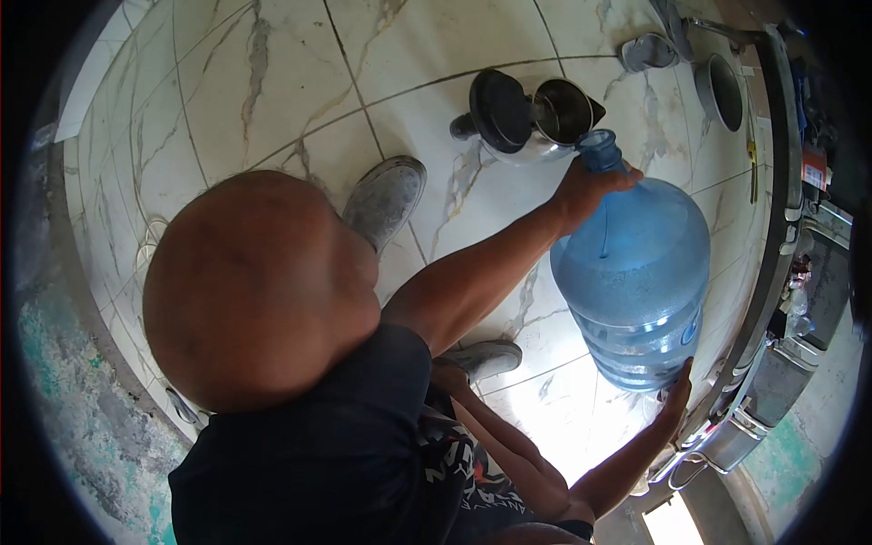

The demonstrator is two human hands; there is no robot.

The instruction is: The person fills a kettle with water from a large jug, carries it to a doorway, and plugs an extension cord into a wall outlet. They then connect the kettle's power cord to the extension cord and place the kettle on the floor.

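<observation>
A large blue plastic water jug (631, 254) lies tilted before me, with its open neck beside the rim of a steel electric kettle (556, 113). My left hand (595, 186) is wrapped round the jug just below its neck. At the jug's base, my right hand (674, 395) presses against the bottom edge, its fingers partly hidden behind the jug. Water shows inside the jug. The kettle stands on the floor with its black lid (501, 111) swung open and its spout pointing away from me.
White marbled tiles (436, 45) cover the floor. Grey shoes (389, 202) are on my feet. Beyond the kettle are a slipper (649, 53) and a metal bowl (719, 91). A dark-framed counter (772, 263) runs along the right. My head (263, 291) fills much of the left.
</observation>
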